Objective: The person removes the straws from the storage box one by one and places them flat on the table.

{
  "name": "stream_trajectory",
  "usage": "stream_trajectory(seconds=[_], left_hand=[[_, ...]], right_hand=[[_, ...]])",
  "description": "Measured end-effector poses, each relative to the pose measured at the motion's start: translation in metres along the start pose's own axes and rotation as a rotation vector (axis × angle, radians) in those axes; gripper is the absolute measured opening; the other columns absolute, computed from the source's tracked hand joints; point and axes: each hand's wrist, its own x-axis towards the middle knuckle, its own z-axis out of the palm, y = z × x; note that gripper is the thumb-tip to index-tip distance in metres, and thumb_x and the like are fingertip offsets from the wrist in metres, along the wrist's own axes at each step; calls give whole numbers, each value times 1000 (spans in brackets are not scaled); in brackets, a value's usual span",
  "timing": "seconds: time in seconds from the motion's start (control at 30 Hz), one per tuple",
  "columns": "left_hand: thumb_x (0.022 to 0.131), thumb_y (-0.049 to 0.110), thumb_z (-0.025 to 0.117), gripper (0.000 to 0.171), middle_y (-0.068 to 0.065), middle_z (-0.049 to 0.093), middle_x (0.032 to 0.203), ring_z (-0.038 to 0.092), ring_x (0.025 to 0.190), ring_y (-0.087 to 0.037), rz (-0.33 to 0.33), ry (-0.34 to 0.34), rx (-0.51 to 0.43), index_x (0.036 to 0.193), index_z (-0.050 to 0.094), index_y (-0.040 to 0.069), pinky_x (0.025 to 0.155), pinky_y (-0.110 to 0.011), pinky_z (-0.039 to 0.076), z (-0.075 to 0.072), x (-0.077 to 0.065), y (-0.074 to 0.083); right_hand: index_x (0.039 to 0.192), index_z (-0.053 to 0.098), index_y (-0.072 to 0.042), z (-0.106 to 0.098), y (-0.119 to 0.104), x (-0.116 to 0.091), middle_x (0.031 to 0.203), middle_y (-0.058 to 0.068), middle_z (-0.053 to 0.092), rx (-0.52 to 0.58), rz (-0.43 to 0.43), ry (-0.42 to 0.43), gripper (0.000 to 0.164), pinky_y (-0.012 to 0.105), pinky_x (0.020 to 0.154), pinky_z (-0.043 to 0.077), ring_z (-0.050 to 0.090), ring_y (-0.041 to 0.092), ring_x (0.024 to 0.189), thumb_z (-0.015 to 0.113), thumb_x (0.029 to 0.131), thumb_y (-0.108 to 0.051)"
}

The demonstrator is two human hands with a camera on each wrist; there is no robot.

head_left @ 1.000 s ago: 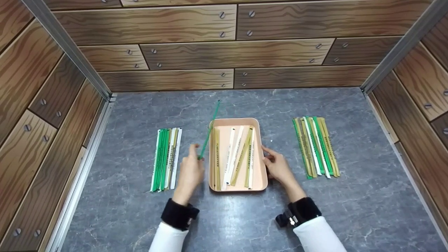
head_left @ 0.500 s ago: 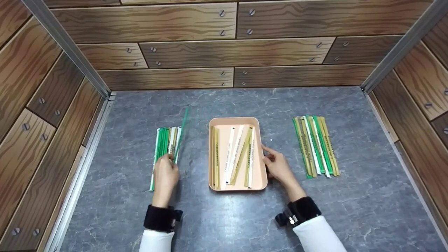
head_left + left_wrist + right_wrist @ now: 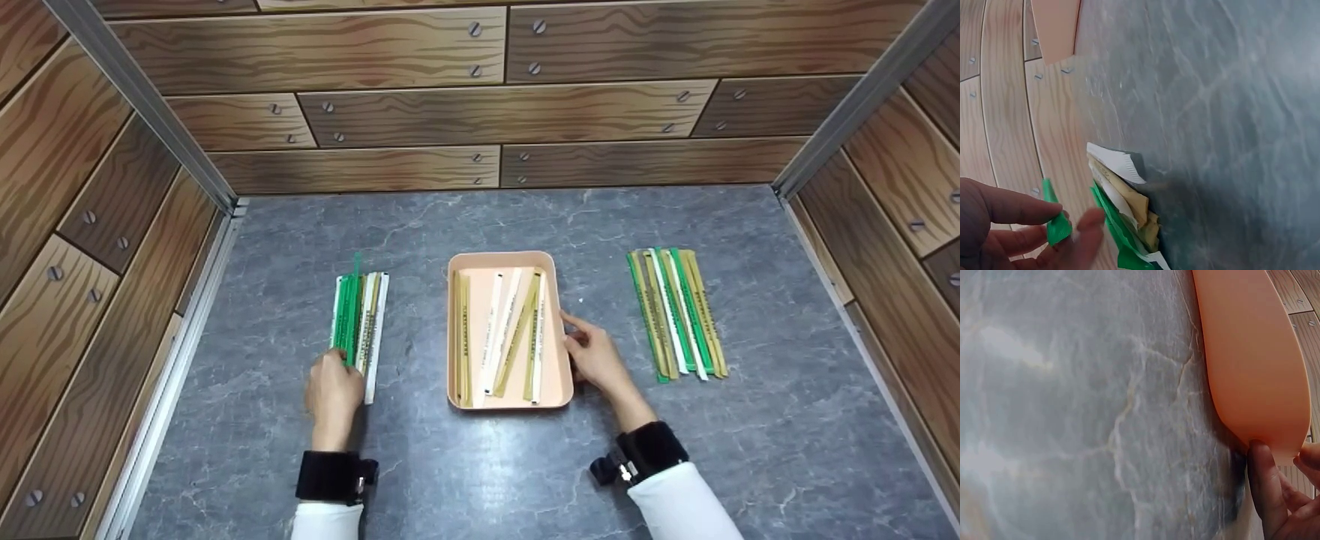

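Observation:
At the left pile of wrapped straws [image 3: 371, 337], my left hand [image 3: 334, 386] pinches a green wrapped straw [image 3: 1058, 228] between thumb and fingers. In the left wrist view that straw is held slightly apart from the pile's crimped green, tan and white ends. From overhead it overlaps the pile's green straws, and its far tip [image 3: 358, 262] sticks out past them. A peach tray [image 3: 510, 261] stands in the middle, with several tan and white wrapped straws inside. My right hand [image 3: 600, 364] rests thumb and fingertips against the tray's right outer wall.
A second pile of green, tan and white wrapped straws [image 3: 679, 315] lies on the right of the grey marbled tabletop [image 3: 480, 480]. Wood-patterned walls [image 3: 405, 116] enclose the back and both sides.
My left hand has carried the green straw from beside the tray leftward to the left pile, lowering it over the green straws there. The right hand and tray have stayed put.

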Motion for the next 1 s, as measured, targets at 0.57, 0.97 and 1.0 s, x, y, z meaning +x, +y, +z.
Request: stream_trajectory(seconds=[0.57,0.97,1.0], left_hand=[[82,-1,56,28,-30,65,90,62,75,-48,-28,-50,35,107,66,-5,61,-59,47,4,0,-5],[85,9,61,24,-30,66,96,62,81,-50,-59,-114,95,106,63,-2,59,-59,47,0,-1,3],[86,10,61,25,-30,66,96,63,82,-50,-56,-114,97,108,63,-2,60,-60,47,1,-1,5]], right_hand=[[144,51,-15,0,1,0,109,23,66,4,-1,1,48,37,41,52,64,24,62,56,98,-5],[144,52,-15,-1,-1,0,109,22,65,-9,-10,11,47,36,41,52,65,24,67,56,98,-5],[143,53,-15,-1,-1,0,108,22,65,-11,-9,15,47,35,40,52,65,24,66,56,98,-5]])
